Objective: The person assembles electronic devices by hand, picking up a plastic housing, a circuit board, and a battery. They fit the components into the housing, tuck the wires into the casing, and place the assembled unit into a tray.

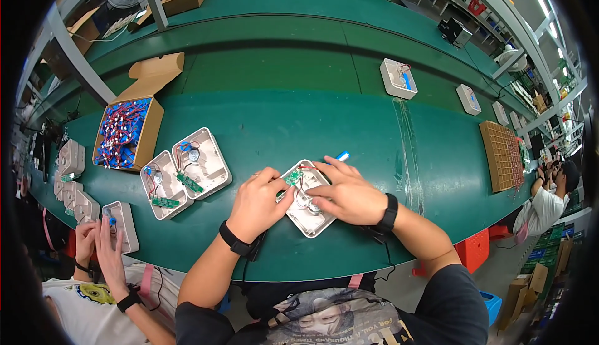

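A white plastic housing (307, 225) lies open in front of me, with a round silver part and thin wires inside. My left hand (259, 198) pinches a small green circuit board (292, 177) at the housing's far left corner. My right hand (352, 196) bends over the right side, its fingertips down among the wires. A red wire runs from the board under those fingers. Just beyond them a blue cylindrical battery (342, 156) sticks out; whether the hand holds it is hidden. Black bands circle both my wrists.
Left stand two open housings (214, 179) with green boards, and a cardboard box (151, 134) of blue batteries. A co-worker's hands (107, 251) work at another housing (128, 226). More housings (399, 79) stand far right, near a divided brown tray (499, 156). Clear tape (409, 151) crosses the green table.
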A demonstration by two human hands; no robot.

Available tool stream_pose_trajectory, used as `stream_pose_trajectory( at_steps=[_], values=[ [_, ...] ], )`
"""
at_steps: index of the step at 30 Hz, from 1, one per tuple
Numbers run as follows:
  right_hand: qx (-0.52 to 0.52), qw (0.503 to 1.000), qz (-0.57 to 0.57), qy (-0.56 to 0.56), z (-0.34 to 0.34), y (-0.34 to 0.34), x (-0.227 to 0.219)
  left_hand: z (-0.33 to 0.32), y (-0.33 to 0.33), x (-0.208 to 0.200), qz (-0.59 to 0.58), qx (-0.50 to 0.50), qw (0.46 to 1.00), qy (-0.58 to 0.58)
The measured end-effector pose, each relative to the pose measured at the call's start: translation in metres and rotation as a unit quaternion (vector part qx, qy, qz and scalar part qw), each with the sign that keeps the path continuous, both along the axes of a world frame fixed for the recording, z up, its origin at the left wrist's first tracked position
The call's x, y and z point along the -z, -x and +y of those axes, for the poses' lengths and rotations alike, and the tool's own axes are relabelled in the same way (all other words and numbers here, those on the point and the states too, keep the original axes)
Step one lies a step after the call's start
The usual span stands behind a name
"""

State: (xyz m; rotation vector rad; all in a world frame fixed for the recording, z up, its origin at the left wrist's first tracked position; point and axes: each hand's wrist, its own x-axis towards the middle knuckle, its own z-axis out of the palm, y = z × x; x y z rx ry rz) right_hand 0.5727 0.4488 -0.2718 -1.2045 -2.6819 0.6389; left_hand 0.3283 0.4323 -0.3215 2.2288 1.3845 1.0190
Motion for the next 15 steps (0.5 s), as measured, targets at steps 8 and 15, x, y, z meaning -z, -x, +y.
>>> stream_pose_trajectory(
  at_steps=[8, 15],
  values=[
    [-0.034, 0.999, -0.018, 0.026, 0.004, -0.008, -0.004, 0.0, 0.0, -0.001, 0.003, -0.002, 1.0, 0.007],
    [-0.046, 0.999, 0.009, 0.017, 0.023, -0.015, -0.01, 0.0, 0.003, 0.0, 0.008, 0.003, 1.0, -0.006]
  ],
)
